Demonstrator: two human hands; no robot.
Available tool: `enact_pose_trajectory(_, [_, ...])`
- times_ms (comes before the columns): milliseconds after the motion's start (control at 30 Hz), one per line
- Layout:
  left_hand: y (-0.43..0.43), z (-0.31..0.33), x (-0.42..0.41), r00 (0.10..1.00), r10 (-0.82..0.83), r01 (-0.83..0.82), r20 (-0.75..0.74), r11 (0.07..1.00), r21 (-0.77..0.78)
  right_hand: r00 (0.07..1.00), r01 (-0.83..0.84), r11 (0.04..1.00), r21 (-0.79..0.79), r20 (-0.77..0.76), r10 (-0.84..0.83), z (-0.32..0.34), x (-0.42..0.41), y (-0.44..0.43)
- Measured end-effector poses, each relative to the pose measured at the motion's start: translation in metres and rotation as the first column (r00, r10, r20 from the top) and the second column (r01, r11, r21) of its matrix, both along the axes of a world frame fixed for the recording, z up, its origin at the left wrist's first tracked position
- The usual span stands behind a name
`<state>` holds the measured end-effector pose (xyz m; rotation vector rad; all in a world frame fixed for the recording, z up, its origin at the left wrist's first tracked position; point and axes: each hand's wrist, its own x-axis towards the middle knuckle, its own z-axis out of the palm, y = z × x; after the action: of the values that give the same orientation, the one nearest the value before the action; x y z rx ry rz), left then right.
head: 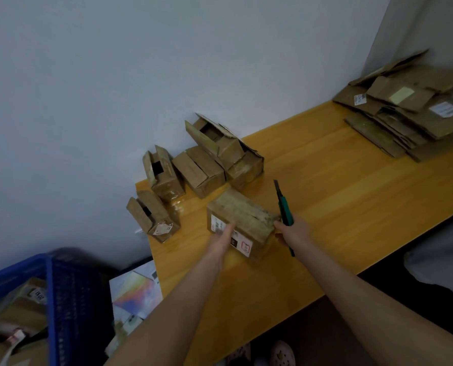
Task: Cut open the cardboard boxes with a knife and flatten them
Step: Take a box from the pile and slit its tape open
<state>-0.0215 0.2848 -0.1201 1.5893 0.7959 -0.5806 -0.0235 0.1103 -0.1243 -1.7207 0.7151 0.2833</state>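
While a blue crate (61,286) sits nearest, lower left, the left hand (221,240) lays straight fingers on a closed box (246,217) on the yellow table (339,186); the right hand (291,231) grips a green knife (284,207) just beside it. Beyond stand opened boxes (207,159); flattened cardboard (410,112) lies farthest right.

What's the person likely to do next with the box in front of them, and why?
Probably bring the knife to the taped top seam of the box and slit along it: the left hand rests on the box's front, and the right hand grips the knife beside its end.
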Motion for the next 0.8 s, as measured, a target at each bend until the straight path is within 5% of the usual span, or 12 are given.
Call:
enact_pose_trajectory(67, [0.014, 0.000, 0.014, 0.991, 0.015, -0.047, 0.130, 0.968, 0.248, 1.000, -0.012, 1.000, -0.019, -0.014, 0.012, -0.004, 0.003, 0.006])
enact_pose_trajectory(167, [0.030, 0.010, 0.037, 0.940, -0.242, 0.098, 0.240, 0.865, 0.492, 1.000, 0.006, 1.000, -0.020, -0.024, -0.007, -0.008, 0.005, 0.011])
enact_pose_trajectory(300, [0.031, 0.016, 0.051, 0.847, -0.500, 0.316, 0.181, 0.747, 0.585, 0.998, 0.066, 0.998, -0.001, -0.018, -0.066, -0.008, 0.009, 0.011])
enact_pose_trajectory(533, [0.037, 0.017, 0.025, 0.833, -0.552, 0.407, 0.032, 0.650, 0.642, 0.994, -0.040, 0.997, 0.063, 0.104, 0.033, 0.008, 0.031, 0.014])
enact_pose_trajectory(633, [0.037, 0.020, 0.026, 0.719, -0.694, 0.412, -0.043, 0.375, 0.831, 0.993, -0.088, 0.995, 0.052, 0.083, 0.084, 0.010, 0.036, 0.018])
enact_pose_trajectory(800, [0.004, 0.021, 0.046, 0.339, -0.920, 0.496, -0.197, -0.004, 0.869, 0.994, -0.087, 0.992, 0.094, 0.067, 0.081, 0.006, 0.033, 0.016])
